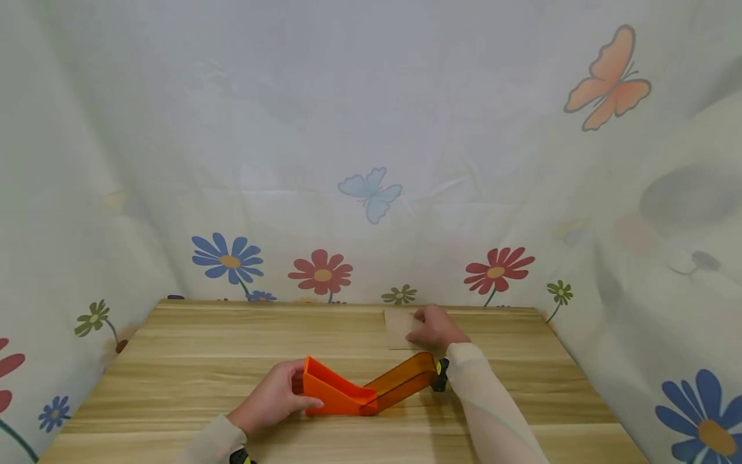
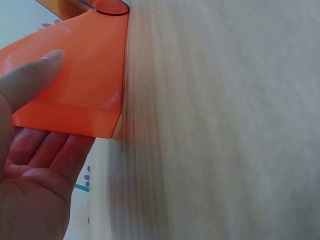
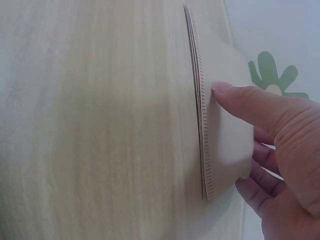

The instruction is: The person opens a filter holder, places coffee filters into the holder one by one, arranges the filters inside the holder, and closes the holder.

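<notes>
An orange plastic coffee filter holder (image 1: 333, 396) rests on the wooden table, its see-through amber lid (image 1: 406, 381) swung out to the right. My left hand (image 1: 272, 398) grips the holder at its left end. In the left wrist view the thumb lies flat against the holder's orange side (image 2: 90, 75), with the other fingers behind it. Farther back, my right hand (image 1: 437, 328) pinches a thin stack of brown paper coffee filters (image 1: 397, 334). The right wrist view shows the thumb on the top filter (image 3: 227, 135) and the fingers round the far edge, beside the crimped seam.
The wood-grain table (image 1: 232, 341) ends at a white curtain (image 1: 266, 129) printed with flowers and butterflies, which also hangs along both sides. A black wrist camera (image 1: 440, 375) on the right arm sits close to the lid's outer end.
</notes>
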A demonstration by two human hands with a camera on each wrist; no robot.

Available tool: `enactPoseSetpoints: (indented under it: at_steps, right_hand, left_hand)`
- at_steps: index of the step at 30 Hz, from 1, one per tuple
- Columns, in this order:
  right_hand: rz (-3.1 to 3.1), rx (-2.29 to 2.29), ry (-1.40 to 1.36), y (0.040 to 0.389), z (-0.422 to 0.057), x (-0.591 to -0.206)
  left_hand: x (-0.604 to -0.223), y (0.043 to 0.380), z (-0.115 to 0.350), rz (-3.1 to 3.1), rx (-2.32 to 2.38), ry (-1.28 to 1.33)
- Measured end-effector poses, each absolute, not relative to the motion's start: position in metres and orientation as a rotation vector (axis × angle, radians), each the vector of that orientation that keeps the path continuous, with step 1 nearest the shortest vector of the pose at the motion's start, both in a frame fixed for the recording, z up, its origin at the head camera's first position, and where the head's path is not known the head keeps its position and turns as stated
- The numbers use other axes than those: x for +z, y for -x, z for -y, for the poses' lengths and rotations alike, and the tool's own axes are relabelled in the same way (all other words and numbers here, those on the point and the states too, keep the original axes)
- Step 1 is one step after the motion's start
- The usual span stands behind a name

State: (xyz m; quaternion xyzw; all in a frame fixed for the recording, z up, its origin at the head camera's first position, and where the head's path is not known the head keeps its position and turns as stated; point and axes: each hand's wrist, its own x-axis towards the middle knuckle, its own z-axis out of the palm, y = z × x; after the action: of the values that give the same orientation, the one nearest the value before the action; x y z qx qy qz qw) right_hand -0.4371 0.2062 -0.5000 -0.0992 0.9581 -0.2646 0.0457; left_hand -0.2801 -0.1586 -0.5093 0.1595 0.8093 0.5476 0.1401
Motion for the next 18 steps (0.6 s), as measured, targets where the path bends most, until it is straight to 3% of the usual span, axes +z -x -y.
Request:
enactPoseSetpoints:
  at_steps: [18]
  right_hand:
    - [-2.948, -0.833, 0.316, 0.4349, -0.2027, -0.4977]
  left_hand:
    - [-0.509, 0.2782, 0.1584, -2.323, 1.601, -0.47]
